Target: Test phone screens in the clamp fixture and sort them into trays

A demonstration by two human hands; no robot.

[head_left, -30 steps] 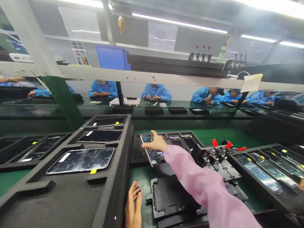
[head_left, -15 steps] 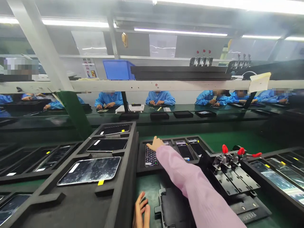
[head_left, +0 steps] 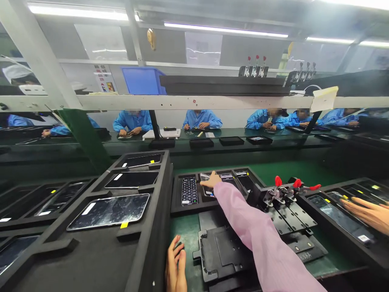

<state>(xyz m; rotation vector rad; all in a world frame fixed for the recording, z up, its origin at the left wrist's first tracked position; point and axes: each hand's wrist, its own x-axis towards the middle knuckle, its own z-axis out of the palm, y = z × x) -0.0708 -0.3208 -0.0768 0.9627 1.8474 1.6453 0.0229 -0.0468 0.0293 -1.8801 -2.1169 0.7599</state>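
Observation:
My right hand [head_left: 212,181], in a pink sleeve, reaches forward to a small black tray [head_left: 178,207] that holds three phones. Its fingers close on the middle phone [head_left: 206,190], which looks slightly tilted in its slot. The phone to the left of it [head_left: 189,190] lies flat in the left slot and shows a lit keypad screen. My left hand [head_left: 175,265] rests flat on the green mat at the bottom edge. Its fingers lie stretched out with nothing in them, between the big foam tray and a black fixture [head_left: 223,253].
A large black foam tray [head_left: 91,255] on the left carries several dark devices. A clamp jig with red handles [head_left: 285,192] stands right of my arm. Another person's hand [head_left: 366,209] reaches over a tray of phones at far right. Workers in blue sit across the line.
My right hand left the keypad phone in the left slot and shifted right onto the middle phone. Another person's hand came in at the right. My left hand stayed put.

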